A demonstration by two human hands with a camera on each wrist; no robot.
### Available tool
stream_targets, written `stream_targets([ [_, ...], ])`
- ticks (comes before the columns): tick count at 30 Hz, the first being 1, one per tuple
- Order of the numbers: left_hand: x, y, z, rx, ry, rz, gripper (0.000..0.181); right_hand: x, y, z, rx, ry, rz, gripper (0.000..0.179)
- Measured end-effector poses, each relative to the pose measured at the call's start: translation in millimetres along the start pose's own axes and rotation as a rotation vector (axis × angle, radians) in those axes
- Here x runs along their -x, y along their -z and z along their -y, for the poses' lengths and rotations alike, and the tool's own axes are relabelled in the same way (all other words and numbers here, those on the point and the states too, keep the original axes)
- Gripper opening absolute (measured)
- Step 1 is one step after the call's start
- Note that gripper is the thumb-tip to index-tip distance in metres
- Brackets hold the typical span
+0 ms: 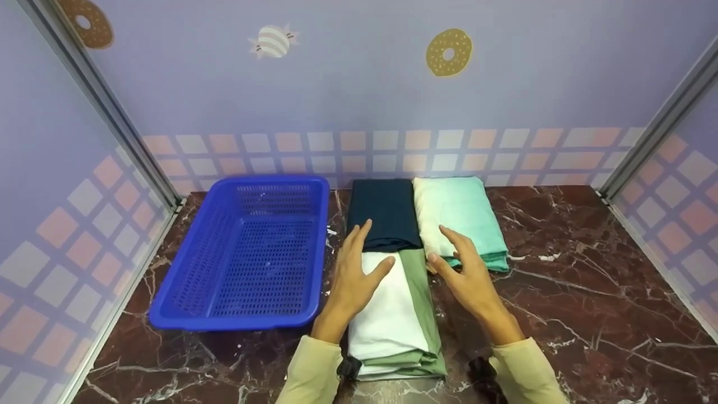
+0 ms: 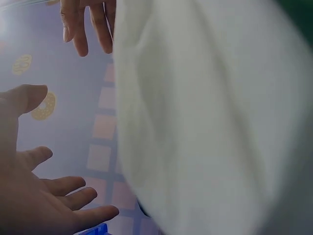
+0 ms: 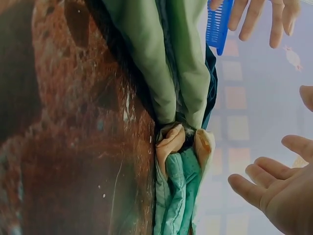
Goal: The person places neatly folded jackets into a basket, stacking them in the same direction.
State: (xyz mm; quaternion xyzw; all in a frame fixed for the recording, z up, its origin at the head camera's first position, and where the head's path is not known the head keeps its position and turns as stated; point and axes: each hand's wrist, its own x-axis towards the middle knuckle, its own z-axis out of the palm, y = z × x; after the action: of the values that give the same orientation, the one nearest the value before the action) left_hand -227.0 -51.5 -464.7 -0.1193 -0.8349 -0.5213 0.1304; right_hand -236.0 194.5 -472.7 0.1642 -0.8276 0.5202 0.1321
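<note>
A folded white and green cloth (image 1: 387, 314) lies on the table between my two forearms. Beyond it sits a folded dark navy cloth (image 1: 384, 210), and a folded cream and mint-green cloth (image 1: 463, 213) lies to its right. My left hand (image 1: 356, 275) hovers over the white cloth's left side, fingers extended and thumb spread. On the other side, my right hand (image 1: 468, 275) is held up near the front of the mint cloth, fingers spread. Both wrist views show the left hand (image 2: 54, 191) and right hand (image 3: 274, 186) with nothing in their fingers.
A blue perforated plastic basket (image 1: 320, 252) stands to the left of the cloths, with nothing inside. The dark red marble-patterned table (image 1: 594, 280) extends to the right. Lilac panels (image 1: 359, 84) with printed doughnuts and squares enclose the back and both sides.
</note>
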Motion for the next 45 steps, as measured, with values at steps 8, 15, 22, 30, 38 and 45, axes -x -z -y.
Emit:
stream_targets([
  [8, 4.3, 3.1, 13.2, 0.014, 0.067, 0.031, 0.091, -0.7, 3.0, -2.3, -0.009, -0.051, 0.049, 0.065],
  [15, 7.3, 2.5, 19.6, 0.004, 0.128, 0.044, 0.086, 2.7, 4.2, -3.5, 0.020, -0.086, 0.128, 0.063],
  [22, 11.0, 1.1, 23.6, -0.007, 0.211, 0.013, 0.081, 4.2, 5.5, -7.4, 0.118, -0.100, 0.239, 0.055],
  [30, 14.6, 0.2, 22.6, -0.071, 0.297, 0.048, 0.080, 4.4, 3.5, -12.9, 0.138, -0.079, 0.367, 0.056],
  [38, 19.1, 5.1, 19.6, -0.168, 0.347, 0.150, 0.089, 7.8, 1.1, -16.2, 0.131, -0.139, 0.480, 0.072],
  [45, 17.8, 1.5, 28.8, -0.198, 0.340, 0.198, 0.083, 8.9, -2.4, -17.4, 0.129, -0.135, 0.488, 0.078],
])
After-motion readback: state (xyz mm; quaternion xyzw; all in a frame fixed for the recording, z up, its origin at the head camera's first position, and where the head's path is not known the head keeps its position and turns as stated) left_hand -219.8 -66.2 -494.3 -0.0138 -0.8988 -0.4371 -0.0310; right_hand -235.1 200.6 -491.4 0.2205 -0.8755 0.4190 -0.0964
